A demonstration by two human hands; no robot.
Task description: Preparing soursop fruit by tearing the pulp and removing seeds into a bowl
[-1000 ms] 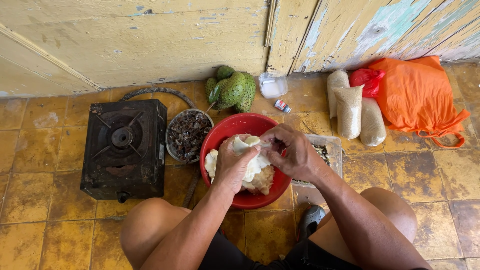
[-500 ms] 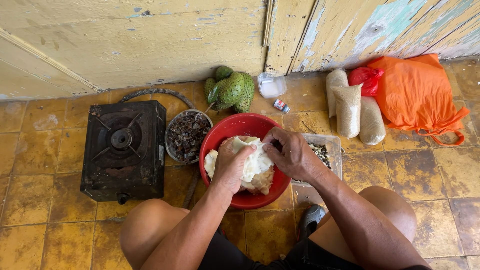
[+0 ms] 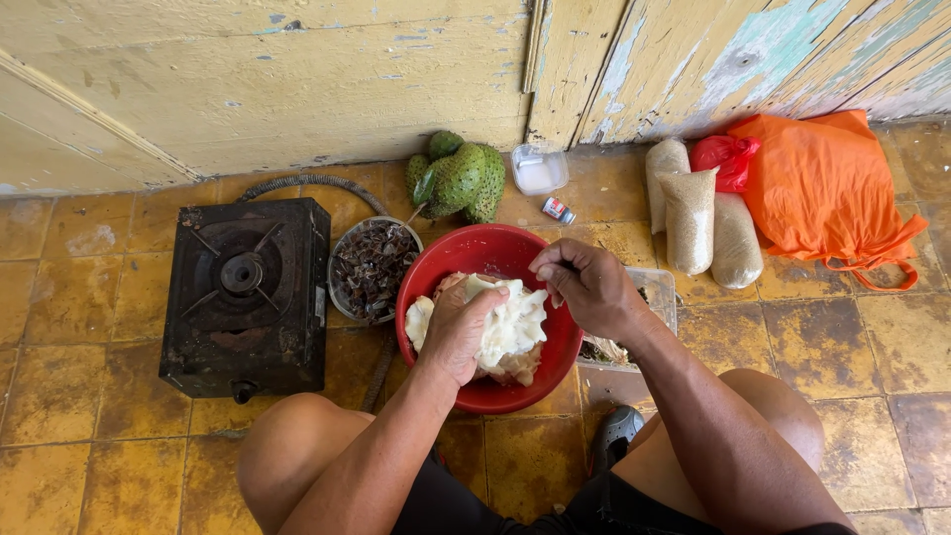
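Over red bowl (image 3: 466, 260), left hand (image 3: 462, 329) still gripping white pulp (image 3: 515, 322), right hand (image 3: 584, 285) lifted aside, fingertips pinched together.

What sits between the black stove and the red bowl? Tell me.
In the head view, a round metal dish of dark dried pieces sits between the black stove and the red bowl, close beside the bowl's rim.

Three grain bags (image 3: 691, 216) – orange sack (image 3: 827, 188) beside (by wall).
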